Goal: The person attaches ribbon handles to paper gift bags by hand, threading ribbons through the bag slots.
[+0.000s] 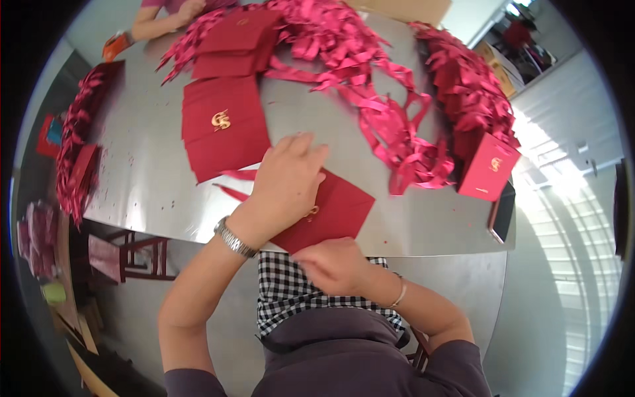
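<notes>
A flat red paper bag [340,205] with a gold emblem lies at an angle at the table's near edge. Across its upper left part is my left hand [288,182], fingers bent and close together, gripping the bag; its palm side is hidden. Two pink-red ribbon ends [231,192] stick out to the left of that hand. My right hand [337,264] is closed at the bag's near edge, with the fingertips curled out of sight. Just beyond my left hand, a fanned stack of red bags [225,126] lies flat, its top one showing a gold emblem.
More red bags [235,40] and heaped pink ribbons [397,126] cover the far middle. Rows of ribboned bags stand at the right [469,92] and left [79,145]. A phone [503,215] lies at the right edge. Across the table is another person's hand [190,10].
</notes>
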Demonstrator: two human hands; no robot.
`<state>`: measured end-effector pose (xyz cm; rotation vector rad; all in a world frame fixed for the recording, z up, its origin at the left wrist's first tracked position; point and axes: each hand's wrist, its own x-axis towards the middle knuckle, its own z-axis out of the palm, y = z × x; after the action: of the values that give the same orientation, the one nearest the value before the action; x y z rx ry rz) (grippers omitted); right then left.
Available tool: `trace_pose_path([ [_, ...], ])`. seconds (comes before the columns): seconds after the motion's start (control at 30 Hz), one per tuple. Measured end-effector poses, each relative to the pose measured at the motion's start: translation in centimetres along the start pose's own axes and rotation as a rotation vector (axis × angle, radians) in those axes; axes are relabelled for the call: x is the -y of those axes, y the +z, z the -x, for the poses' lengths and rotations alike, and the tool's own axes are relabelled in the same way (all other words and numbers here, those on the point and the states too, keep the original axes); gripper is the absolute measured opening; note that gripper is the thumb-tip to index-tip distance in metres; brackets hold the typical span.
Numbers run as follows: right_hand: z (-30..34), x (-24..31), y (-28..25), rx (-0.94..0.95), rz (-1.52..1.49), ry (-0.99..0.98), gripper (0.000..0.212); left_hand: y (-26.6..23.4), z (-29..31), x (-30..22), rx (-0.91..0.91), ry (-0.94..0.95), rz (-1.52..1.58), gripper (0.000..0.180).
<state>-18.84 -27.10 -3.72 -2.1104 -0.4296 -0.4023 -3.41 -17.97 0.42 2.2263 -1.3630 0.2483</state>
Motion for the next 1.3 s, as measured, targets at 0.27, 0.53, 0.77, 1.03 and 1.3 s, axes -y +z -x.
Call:
trace_pose_path([
  [0.27, 0.7, -0.6, -1.5, -0.078, 0.092, -0.078, 0.018, -1.3, -3.4, -0.5, 0.596, 0.203, -0.102, 0.041],
  [0.53, 1.1, -3.7, -10.4, -0.487, 0.916, 0.272, 0.033, -6.0, -3.6, 0.5, 0.296, -0.078, 0.25, 0.029],
  [0.77, 2.6, -3.5, -12.1, -0.449, 0.689, 0.237, 0.013, -10.6, -1.5, -2.5, -0.068, 0.127, 0.246, 0.031],
  [1.03, 7.5, -0.7, -16.8, -0.044, 0.983, 0.092, 0.028, -5.2, 9.0, -0.5, 0.162, 0.16, -0.055, 0.034],
  [1.3, 1.4, -3.9, -15.6, -0.406, 0.804, 0.496, 0.021, -2.8, 5.2, 0.1, -0.111, -0.123, 0.065, 0.029],
])
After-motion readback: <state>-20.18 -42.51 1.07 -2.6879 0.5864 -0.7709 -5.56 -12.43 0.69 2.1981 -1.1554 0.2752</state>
